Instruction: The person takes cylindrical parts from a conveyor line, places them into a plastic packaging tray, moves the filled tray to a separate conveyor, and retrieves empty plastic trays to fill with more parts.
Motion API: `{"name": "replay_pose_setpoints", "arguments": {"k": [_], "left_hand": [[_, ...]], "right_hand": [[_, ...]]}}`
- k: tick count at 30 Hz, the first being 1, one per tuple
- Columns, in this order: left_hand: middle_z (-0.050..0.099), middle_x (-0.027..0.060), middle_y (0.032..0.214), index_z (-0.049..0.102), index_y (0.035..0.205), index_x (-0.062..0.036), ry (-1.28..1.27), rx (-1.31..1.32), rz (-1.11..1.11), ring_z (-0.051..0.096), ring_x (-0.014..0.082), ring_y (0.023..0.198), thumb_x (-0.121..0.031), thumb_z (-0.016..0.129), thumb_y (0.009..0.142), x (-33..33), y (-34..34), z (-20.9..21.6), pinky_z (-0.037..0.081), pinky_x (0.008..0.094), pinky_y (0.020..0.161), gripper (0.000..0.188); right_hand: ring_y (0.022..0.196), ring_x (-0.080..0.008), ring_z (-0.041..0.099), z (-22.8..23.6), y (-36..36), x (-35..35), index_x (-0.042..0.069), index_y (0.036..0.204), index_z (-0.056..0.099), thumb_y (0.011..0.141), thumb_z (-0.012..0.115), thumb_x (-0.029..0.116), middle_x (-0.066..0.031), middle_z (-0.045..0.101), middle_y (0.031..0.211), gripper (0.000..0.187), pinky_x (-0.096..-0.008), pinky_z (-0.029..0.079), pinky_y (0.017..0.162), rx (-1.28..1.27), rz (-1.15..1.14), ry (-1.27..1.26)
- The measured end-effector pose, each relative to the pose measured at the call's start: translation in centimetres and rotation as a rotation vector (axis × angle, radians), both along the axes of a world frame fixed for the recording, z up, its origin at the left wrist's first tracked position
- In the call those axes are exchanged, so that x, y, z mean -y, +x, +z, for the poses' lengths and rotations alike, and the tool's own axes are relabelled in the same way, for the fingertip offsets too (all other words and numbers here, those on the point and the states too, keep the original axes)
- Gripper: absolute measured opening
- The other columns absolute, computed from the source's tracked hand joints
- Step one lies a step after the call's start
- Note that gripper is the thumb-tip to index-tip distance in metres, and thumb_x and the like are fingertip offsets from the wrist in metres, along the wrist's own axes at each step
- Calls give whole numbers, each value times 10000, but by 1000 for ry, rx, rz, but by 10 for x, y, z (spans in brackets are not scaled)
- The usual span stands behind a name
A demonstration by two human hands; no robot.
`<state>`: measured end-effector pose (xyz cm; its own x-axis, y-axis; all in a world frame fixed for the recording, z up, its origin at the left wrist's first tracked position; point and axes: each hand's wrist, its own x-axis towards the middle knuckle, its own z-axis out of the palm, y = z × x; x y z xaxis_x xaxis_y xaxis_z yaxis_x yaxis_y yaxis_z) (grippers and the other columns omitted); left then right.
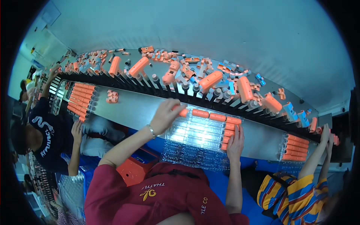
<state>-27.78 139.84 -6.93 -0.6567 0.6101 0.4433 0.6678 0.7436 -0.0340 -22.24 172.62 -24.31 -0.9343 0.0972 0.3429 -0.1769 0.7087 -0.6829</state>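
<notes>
A clear plastic tray (176,129) with moulded slots lies in front of me on the metal bench. Orange cylinders (200,113) form a row along its far edge, and several more orange cylinders (229,133) are stacked down its right side. At the tray's far left corner, my left hand (167,115), wearing a bracelet, is closed around an orange cylinder (183,112). My right hand (235,144) rests at the right edge with fingers stretched over the ends of the stacked cylinders; it grips nothing that I can see.
A rack of dark upright posts (185,93) runs behind the tray, some topped with orange shells (210,80). Loose orange, grey and blue parts (202,65) lie beyond. Co-workers sit on both sides, near filled trays (80,99). A red crate (137,170) stands below the bench.
</notes>
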Motion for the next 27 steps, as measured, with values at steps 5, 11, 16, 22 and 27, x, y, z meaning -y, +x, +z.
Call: {"name": "replay_pose_setpoints", "arguments": {"k": [5, 11, 16, 22, 27], "left_hand": [[578, 134, 1197, 557, 1339, -114, -36, 121, 135, 572, 328, 1120, -98, 646, 830, -31, -20, -67, 474, 428, 935, 517], [564, 125, 1274, 565, 1381, -142, 43, 37, -70, 575, 326, 1145, -56, 659, 820, -98, 19, -34, 468, 455, 987, 575], [546, 97, 1364, 580, 1392, -184, 73, -215, -94, 530, 334, 1257, 65, 626, 768, -178, -26, 65, 449, 423, 1026, 674], [628, 67, 1219, 650, 1187, -95, -469, 244, -104, 596, 294, 1160, -91, 757, 765, -199, -102, 139, 473, 413, 1000, 436], [629, 80, 1157, 621, 1230, -75, -241, -177, -79, 614, 279, 1077, -97, 797, 689, -187, -75, 117, 482, 415, 928, 569]], "right_hand": [[1360, -398, 438, -3, 1, -39, 34, 1448, 465, 970, 503, 87, -197, 403, 1520, 483, -462, 391, 1114, 15, -19, -11], [1341, -398, 460, -11, -1, -74, 37, 1437, 479, 968, 501, 86, -190, 414, 1516, 472, -461, 405, 1099, -24, -26, 4], [1335, -390, 469, -11, 7, -113, 32, 1419, 495, 956, 509, 78, -182, 428, 1508, 465, -457, 409, 1094, -29, -46, 14], [1340, -390, 465, -11, 6, -156, 31, 1412, 501, 955, 506, 76, -177, 428, 1510, 460, -459, 408, 1097, -33, -34, 12], [1344, -383, 465, -13, 10, -188, 39, 1417, 500, 955, 510, 85, -175, 430, 1508, 465, -453, 408, 1103, -16, -41, -7]]}}
